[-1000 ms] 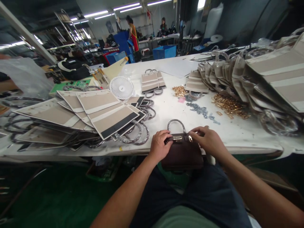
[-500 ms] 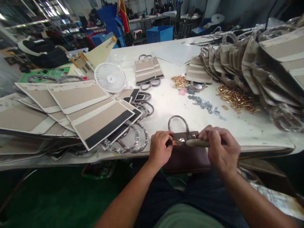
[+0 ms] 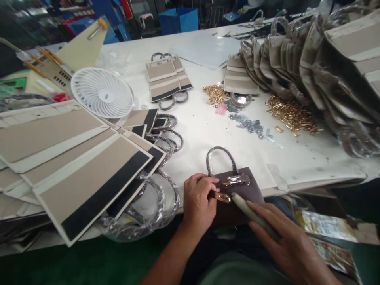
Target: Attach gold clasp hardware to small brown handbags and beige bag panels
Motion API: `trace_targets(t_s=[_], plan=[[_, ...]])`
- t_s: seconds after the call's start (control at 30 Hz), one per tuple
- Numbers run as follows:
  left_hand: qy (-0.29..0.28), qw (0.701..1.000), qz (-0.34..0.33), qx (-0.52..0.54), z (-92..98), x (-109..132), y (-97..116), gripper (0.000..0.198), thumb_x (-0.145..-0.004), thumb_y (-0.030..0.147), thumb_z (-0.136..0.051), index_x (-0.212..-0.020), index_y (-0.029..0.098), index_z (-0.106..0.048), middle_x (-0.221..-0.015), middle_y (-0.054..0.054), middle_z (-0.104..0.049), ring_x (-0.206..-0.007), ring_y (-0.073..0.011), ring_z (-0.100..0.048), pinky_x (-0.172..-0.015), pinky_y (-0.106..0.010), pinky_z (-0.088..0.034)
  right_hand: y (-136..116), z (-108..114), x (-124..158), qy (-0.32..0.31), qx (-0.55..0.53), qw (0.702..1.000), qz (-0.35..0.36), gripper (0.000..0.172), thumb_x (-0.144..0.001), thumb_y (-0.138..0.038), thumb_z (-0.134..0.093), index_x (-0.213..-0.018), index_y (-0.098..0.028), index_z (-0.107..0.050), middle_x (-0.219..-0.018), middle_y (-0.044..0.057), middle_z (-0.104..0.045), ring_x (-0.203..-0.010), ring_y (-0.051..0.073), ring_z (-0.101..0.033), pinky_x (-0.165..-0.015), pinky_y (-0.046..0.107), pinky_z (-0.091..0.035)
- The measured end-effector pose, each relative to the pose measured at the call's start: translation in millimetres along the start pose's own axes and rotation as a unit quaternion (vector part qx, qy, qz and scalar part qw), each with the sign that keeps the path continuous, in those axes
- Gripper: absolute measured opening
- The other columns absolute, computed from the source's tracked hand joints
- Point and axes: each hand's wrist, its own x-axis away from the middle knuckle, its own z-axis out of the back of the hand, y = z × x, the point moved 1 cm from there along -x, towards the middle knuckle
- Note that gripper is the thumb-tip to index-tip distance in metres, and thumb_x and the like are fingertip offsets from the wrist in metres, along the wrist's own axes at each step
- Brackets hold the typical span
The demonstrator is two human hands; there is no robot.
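A dark brown leather handbag [image 3: 253, 188] leans at the table's front edge, its plastic-wrapped handle [image 3: 222, 149] standing up. My left hand [image 3: 198, 204] is closed at the bag's left side, pinching a narrow strap [image 3: 222, 197] with a shiny metal plate on its end. My right hand [image 3: 282, 237] is wrapped round an olive-grey, rod-shaped tool [image 3: 253, 215]. The tool's tip lies close beside the strap's plate; whether they touch I cannot tell. Just above, a metal clasp [image 3: 234, 180] shows on the bag's front. The bag's lower part is hidden by my hands.
Flat bag panels with wrapped handles [image 3: 95, 178] pile up on the left, beside a white round fan [image 3: 102, 93]. Gold-coloured fittings [image 3: 292, 114] and grey metal plates [image 3: 247, 124] lie loose on the white table [image 3: 208, 130]. Stacked bag pieces [image 3: 314, 71] fill the right side.
The view has shifted down and closer. My right hand and tool have drawn down and away from the clasp, uncovering it. The strap's plate in my left hand now sits below the clasp.
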Motion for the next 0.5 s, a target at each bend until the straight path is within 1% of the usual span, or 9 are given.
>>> trace_targets(t_s=[0.1,0.2,0.37,0.5], plan=[[-0.005,1.0,0.004,0.008,0.0,0,-2,0.039,-0.073,-0.01,-0.065,-0.086,0.024,-0.054,-0.113,0.007,-0.077,-0.111,-0.0244,-0.059,-0.1,-0.045,-0.042,-11,-6,-12,-0.011,-0.009,1.0,-0.014,0.038,-0.106,-0.027,-0.057,-0.144,-0.03,-0.059,-0.134,0.005,-0.068,-0.119,0.018,-0.069,-0.101,0.023,-0.057],[-0.021,1.0,0.012,0.014,-0.1,-1,-4,0.039,-0.072,-0.011,-0.065,-0.086,0.024,-0.054,-0.115,0.008,-0.076,-0.113,-0.0244,-0.058,-0.101,-0.045,-0.041,-19,-11,-19,-0.011,-0.005,1.0,-0.026,0.038,-0.106,-0.026,-0.055,-0.144,-0.028,-0.058,-0.135,0.006,-0.067,-0.119,0.018,-0.069,-0.101,0.023,-0.057],[-0.047,0.999,0.014,0.01,-0.1,-1,-5,0.037,-0.072,-0.009,-0.065,-0.086,0.024,-0.055,-0.12,0.009,-0.076,-0.119,-0.0253,-0.056,-0.105,-0.047,-0.039,-29,-16,-21,-0.032,-0.001,0.998,-0.049,0.044,-0.107,-0.023,-0.051,-0.151,-0.028,-0.051,-0.139,0.006,-0.065,-0.124,0.019,-0.067,-0.102,0.024,-0.057],[-0.062,0.998,0.018,0.009,0.8,-2,-5,0.032,-0.076,-0.005,-0.065,-0.085,0.023,-0.055,-0.122,0.009,-0.076,-0.12,-0.0258,-0.055,-0.105,-0.048,-0.039,-30,-18,-20,-0.043,0.01,0.997,-0.058,0.049,-0.108,-0.021,-0.049,-0.156,-0.029,-0.046,-0.145,0.008,-0.062,-0.129,0.02,-0.064,-0.101,0.024,-0.058]])
